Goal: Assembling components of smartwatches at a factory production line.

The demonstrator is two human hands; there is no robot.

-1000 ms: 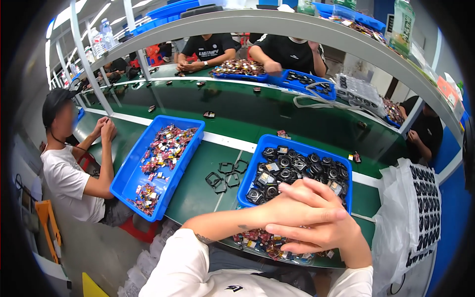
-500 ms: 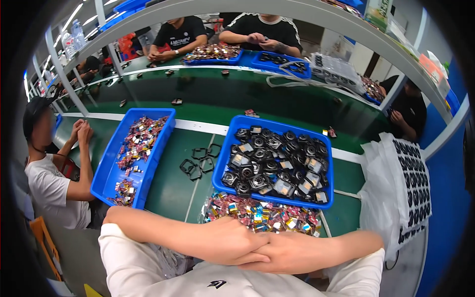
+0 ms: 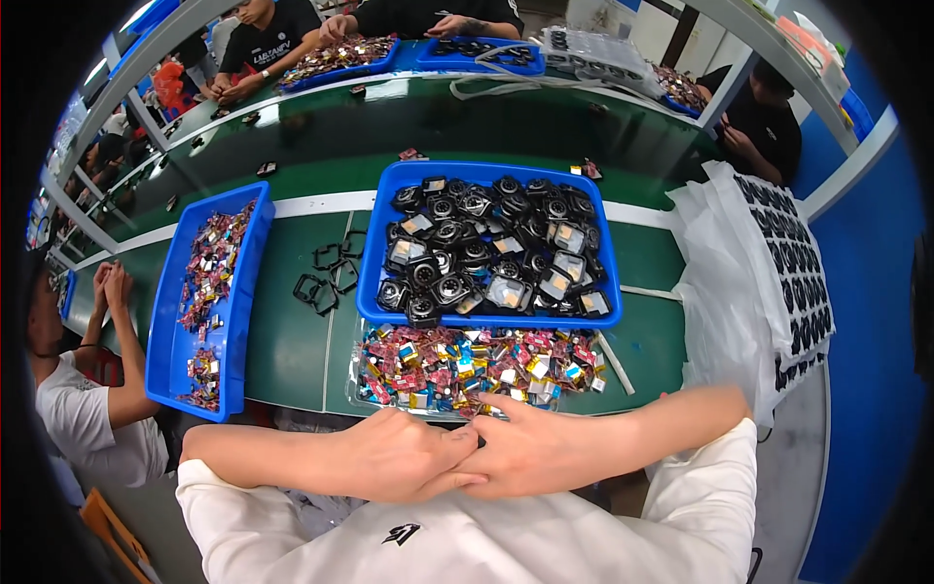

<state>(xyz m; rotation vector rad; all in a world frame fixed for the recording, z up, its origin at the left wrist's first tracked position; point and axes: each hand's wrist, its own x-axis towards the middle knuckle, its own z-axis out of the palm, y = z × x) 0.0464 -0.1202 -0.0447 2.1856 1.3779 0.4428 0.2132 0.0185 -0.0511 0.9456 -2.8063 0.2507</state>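
My left hand (image 3: 404, 453) and my right hand (image 3: 530, 443) meet in front of my chest, at the table's near edge. Between their fingertips peeks a small black piece (image 3: 481, 442), mostly covered, so its kind is hidden. Both hands are closed around it, though the right forefinger sticks out. Just beyond them lies a clear tray of small electronic parts (image 3: 477, 365), pink, yellow, blue and silver. Behind it a blue bin (image 3: 615, 292) is heaped with black watch-like cases (image 3: 486, 243), some with silver-and-tan inserts.
Black square frames (image 3: 326, 273) lie left of the bin. Further left stands a long blue tray (image 3: 161, 331) with more electronic parts. White sheets and a tray of black pieces (image 3: 793, 253) rise at right. A person (image 3: 83, 389) works at left; others sit across the dark green belt (image 3: 321, 127).
The view has tilted and shifted, so the table sits higher and further left. My hands stay together, and the black piece now shows between the fingers. The right forefinger has lifted away.
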